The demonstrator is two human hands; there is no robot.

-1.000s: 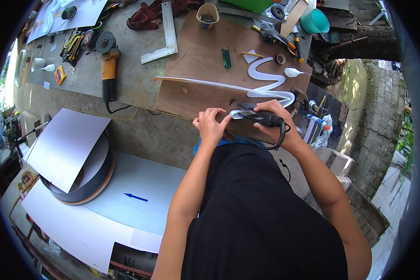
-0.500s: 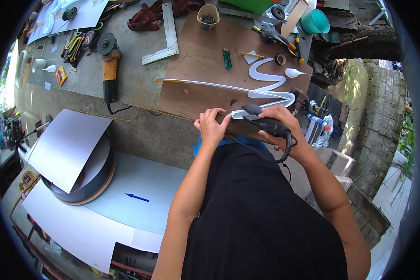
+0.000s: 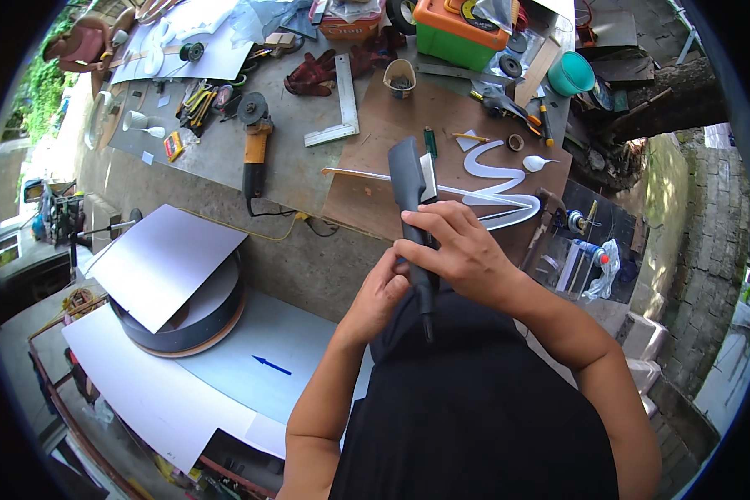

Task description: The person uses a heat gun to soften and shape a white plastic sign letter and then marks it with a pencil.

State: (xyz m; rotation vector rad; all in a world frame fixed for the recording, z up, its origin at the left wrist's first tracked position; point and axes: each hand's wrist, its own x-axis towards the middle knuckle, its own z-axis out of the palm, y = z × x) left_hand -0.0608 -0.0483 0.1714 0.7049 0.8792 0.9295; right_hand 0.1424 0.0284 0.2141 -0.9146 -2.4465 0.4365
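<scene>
at the far left, below the workbench's near edge, a white sheet [image 3: 167,267] lies slanted over a dark round drum [image 3: 187,335]. near the workbench [image 3: 296,183]'s left end sits a small red-and-yellow packet [image 3: 173,147]; to its right an angle grinder [image 3: 255,148] lies with its cord over the near edge, then a metal square [image 3: 344,108] just beyond the brown board [image 3: 367,154]'s left edge. the left hand [image 3: 377,298] is just off the board's near edge, fingers bent close together, tips at the left side of a black flat iron [image 3: 407,179]'s handle; i cannot tell whether they pinch it. the iron is held raised over the board's near edge, tip pointing away from the person, a pale plate showing on its right side. the right hand [image 3: 467,254] grips the handle, its bent fingers laid across it. toward the board's right edge lies a white wavy strip [image 3: 496,172], partly hidden by that hand, with a tape roll [image 3: 516,142] and a white squeeze bottle [image 3: 538,163] near it. a teal bucket [image 3: 572,75] stands by the workbench's far right corner.
</scene>
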